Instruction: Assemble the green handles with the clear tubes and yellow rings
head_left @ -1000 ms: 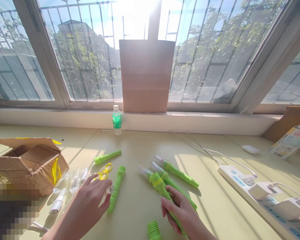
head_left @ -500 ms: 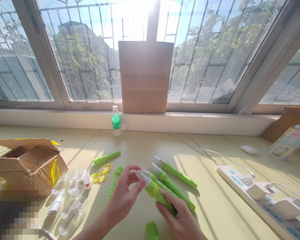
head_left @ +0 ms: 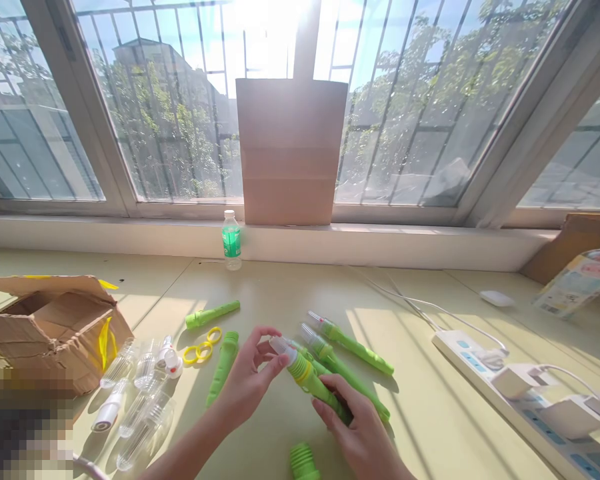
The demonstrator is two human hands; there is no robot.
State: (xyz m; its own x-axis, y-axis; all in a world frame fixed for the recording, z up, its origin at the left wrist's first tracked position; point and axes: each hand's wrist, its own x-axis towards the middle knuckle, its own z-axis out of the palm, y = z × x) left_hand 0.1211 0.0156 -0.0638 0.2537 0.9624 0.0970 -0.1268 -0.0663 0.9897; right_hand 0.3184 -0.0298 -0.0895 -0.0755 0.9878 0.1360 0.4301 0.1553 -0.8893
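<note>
My right hand (head_left: 360, 427) grips the lower end of a green plastic stick (head_left: 315, 385) with a yellow ring near its top. My left hand (head_left: 247, 380) pinches the clear cap (head_left: 280, 347) at that stick's upper tip. Just behind lie two finished green sticks with clear tips (head_left: 353, 343). To the left, two bare green handles (head_left: 213, 313) rest beside a few yellow rings (head_left: 203, 348). Several clear tubes with white caps (head_left: 140, 387) lie further left. A short green ribbed piece (head_left: 303, 461) sits at the near edge.
An open cardboard box (head_left: 50, 330) stands at the left. A small water bottle (head_left: 231, 241) and a brown paper bag (head_left: 291, 150) are by the window sill. A white power strip with plugs and cables (head_left: 525, 393) runs along the right; a printed packet (head_left: 575, 280) lies far right.
My left hand left the clear parts at the left and came over with a clear cap, which now sits on the tip of the stick in my right hand.
</note>
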